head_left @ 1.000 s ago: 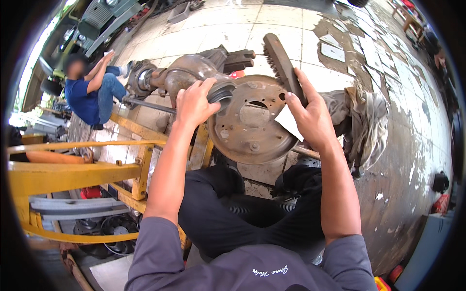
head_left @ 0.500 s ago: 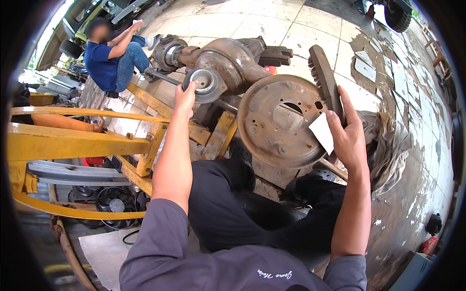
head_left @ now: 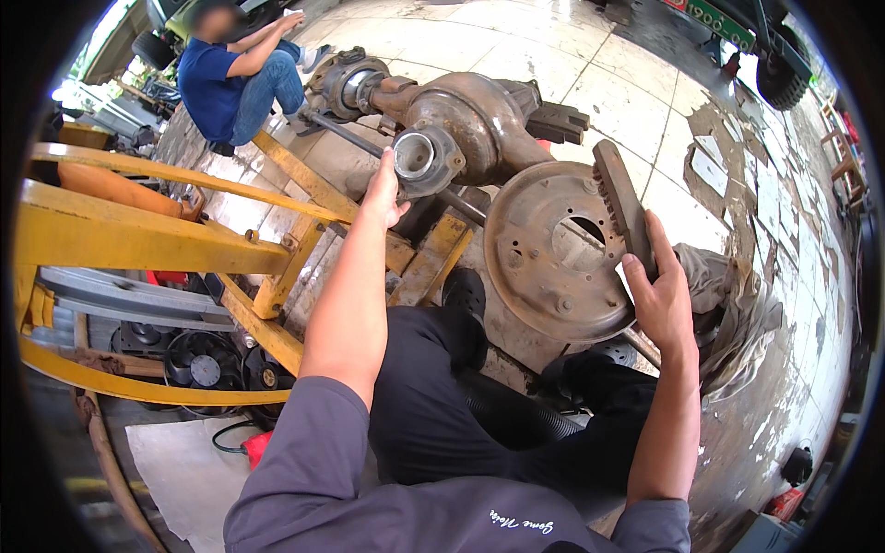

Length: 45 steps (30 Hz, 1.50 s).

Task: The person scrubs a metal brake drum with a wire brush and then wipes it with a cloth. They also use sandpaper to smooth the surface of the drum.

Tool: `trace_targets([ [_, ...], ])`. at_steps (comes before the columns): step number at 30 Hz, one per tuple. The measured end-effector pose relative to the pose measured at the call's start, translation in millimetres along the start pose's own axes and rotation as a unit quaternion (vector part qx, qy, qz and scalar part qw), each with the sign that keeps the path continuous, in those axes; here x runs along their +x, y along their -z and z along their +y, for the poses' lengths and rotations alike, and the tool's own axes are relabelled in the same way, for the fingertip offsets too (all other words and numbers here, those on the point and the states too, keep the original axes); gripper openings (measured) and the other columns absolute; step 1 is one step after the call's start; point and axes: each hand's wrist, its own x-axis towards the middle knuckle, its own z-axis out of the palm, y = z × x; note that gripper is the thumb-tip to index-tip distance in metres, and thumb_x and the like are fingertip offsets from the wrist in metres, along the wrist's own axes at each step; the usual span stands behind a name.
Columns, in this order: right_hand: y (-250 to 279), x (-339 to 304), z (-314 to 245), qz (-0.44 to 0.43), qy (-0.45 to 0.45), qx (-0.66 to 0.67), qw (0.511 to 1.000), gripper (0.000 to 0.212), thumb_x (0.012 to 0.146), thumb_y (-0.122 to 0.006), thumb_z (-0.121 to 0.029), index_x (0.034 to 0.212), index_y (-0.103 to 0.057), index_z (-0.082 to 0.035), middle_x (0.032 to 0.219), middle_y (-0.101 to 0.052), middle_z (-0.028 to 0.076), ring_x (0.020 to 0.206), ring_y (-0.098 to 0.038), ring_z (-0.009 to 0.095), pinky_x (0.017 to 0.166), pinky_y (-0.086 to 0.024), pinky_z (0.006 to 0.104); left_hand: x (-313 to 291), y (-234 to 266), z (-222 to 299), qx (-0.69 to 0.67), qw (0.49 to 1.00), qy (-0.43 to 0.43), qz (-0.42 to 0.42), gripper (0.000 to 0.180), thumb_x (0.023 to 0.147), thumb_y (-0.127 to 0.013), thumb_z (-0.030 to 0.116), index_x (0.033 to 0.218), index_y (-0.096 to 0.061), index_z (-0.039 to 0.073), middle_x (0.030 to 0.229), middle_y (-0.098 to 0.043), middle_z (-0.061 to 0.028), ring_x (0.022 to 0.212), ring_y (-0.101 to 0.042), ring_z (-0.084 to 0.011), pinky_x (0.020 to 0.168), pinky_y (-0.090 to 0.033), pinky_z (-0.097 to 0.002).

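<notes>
My left hand (head_left: 385, 195) grips a round grey metal flange (head_left: 441, 170) with a deep bore and an ear with a bolt hole. The flange is held up in front of the rusty axle housing (head_left: 475, 120). In my right hand (head_left: 662, 300) is a long block brush (head_left: 624, 207), its dark bristles facing left. A thin white piece shows nearly edge-on beside my right thumb; its kind is unclear. Just left of the brush stands a rusty round backing plate (head_left: 521, 244) with a large central hole, partly hidden by the brush.
Yellow metal frame beams (head_left: 138, 221) stretch along the left. A person in a blue shirt (head_left: 217, 74) sits on the floor at the far left. A grey rag (head_left: 737, 313) hangs right of the plate. Fans (head_left: 203, 359) lie below the beams; broken floor tiles are at right.
The view has shifted, with the axle and plate now farther right. The flange is turned differently in my left hand. The white piece by my right thumb has turned from broadside to nearly edge-on.
</notes>
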Motion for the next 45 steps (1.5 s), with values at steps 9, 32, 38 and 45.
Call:
trace_targets([
  [9, -18, 0, -6, -0.043, 0.007, -0.024, 0.999, 0.066, 0.093, -0.064, -0.019, 0.153, -0.041, -0.002, 0.143, -0.054, 0.031, 0.138, -0.050, 0.041, 0.115, -0.038, 0.0415, -7, -8, 7, -0.056, 0.997, 0.010, 0.055, 0.085, 0.093, -0.046, 0.074, 0.158, -0.034, 0.020, 0.167, -0.026, -0.0070, 0.150, -0.025, -0.0284, 0.111, -0.026, -0.0614],
  [32, -219, 210, -70, -0.079, 0.220, -0.353, 0.906, 0.062, 0.094, -0.061, -0.015, 0.152, -0.043, -0.028, 0.124, -0.064, 0.008, 0.119, -0.060, 0.030, 0.099, -0.046, 0.0479, -28, -39, 7, 0.316, 0.898, -0.197, 0.234, 0.065, 0.099, -0.052, 0.048, 0.151, -0.039, 0.011, 0.153, -0.040, -0.0200, 0.141, -0.037, -0.0400, 0.113, -0.029, -0.0606],
  [38, -198, 197, -66, -0.054, 0.233, -0.326, 0.915, 0.067, 0.092, -0.063, -0.017, 0.154, -0.039, -0.025, 0.131, -0.060, 0.011, 0.122, -0.057, 0.033, 0.100, -0.046, 0.0502, -27, -41, 4, 0.333, 0.887, -0.213, 0.238, 0.065, 0.097, -0.054, 0.049, 0.149, -0.042, 0.011, 0.150, -0.043, -0.0199, 0.140, -0.039, -0.0397, 0.113, -0.029, -0.0595],
  [45, -81, 138, -9, 0.005, 0.205, -0.197, 0.959, 0.059, 0.090, -0.062, -0.015, 0.148, -0.048, -0.013, 0.127, -0.062, 0.020, 0.118, -0.059, 0.040, 0.099, -0.049, 0.0477, -48, -44, 11, 0.380, 0.851, -0.281, 0.231, 0.067, 0.095, -0.057, 0.050, 0.150, -0.043, 0.014, 0.152, -0.040, -0.0189, 0.141, -0.037, -0.0409, 0.113, -0.030, -0.0594],
])
